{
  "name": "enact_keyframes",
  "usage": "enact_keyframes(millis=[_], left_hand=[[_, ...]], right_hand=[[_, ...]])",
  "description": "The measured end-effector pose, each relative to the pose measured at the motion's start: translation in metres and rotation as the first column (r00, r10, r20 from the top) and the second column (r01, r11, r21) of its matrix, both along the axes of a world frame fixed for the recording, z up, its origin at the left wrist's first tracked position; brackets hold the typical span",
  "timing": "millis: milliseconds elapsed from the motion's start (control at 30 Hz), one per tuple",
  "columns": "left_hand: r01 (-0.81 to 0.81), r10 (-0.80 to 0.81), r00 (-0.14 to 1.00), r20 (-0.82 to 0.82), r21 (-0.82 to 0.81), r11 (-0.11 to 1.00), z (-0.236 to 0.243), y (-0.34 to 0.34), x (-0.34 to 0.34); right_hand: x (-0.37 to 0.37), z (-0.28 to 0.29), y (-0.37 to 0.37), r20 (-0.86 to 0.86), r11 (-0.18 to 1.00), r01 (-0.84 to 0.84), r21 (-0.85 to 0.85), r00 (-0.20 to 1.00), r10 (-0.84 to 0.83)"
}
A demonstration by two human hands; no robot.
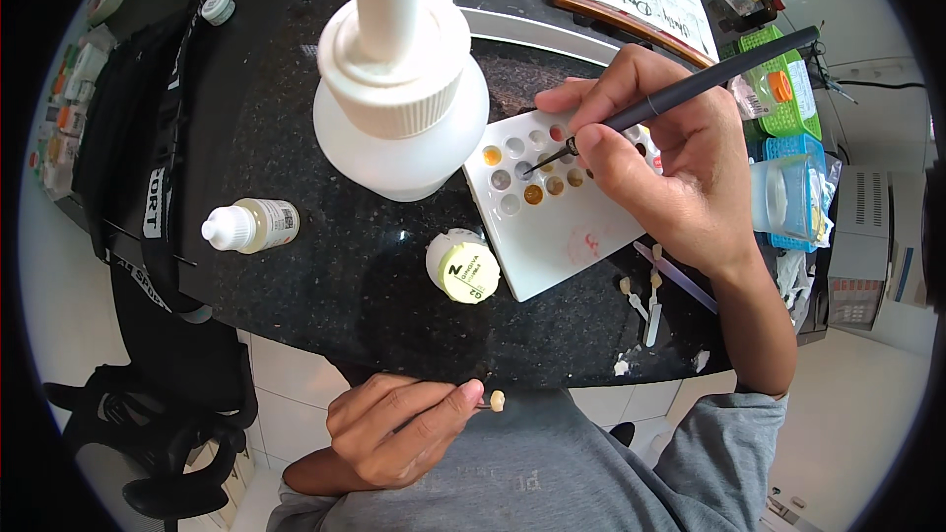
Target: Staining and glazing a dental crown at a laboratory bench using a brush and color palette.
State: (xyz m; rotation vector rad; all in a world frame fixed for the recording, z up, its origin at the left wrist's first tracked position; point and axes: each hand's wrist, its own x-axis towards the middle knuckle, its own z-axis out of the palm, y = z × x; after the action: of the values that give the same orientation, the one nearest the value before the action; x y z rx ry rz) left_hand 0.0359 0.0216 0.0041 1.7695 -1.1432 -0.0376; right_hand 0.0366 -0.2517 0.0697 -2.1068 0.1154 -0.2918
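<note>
My left hand point(404, 429) is closed near my shirt, pinching a thin pin that carries a small cream-coloured dental crown point(498, 401). In my right hand point(680, 167) is a fine paintbrush point(709, 86) with a dark grey handle. Its tip points down at a round well of the white paint palette point(537, 266), though whether it touches the paint cannot be made out. Yellow, grey, brown and reddish colours fill the wells, and a pink smear marks the flat part. Beside the palette stands a small jar point(469, 273) with a yellow-green lid.
A large white bottle point(404, 128) rises left of the palette on the speckled black counter point(325, 286). Further left lies a dropper bottle point(251, 225). Tooth-shaped samples on sticks point(652, 323) lie by my right forearm. Green point(803, 113) and blue baskets point(810, 163) stand at the right.
</note>
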Motion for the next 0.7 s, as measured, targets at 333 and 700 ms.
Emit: enact_keyframes(millis=[333,700], left_hand=[[0.016,-0.016,1.0,-0.009,0.013,1.0,0.0,0.001,0.001],[-0.024,0.026,0.999,0.032,-0.037,0.999,-0.003,-0.004,0.0]], right_hand=[[0.0,0.0,0.0,-0.004,1.0,-0.015,-0.016,1.0,0.015],[-0.022,0.016,0.007,0.113,0.997,0.055,-0.051,0.992,-0.049]])
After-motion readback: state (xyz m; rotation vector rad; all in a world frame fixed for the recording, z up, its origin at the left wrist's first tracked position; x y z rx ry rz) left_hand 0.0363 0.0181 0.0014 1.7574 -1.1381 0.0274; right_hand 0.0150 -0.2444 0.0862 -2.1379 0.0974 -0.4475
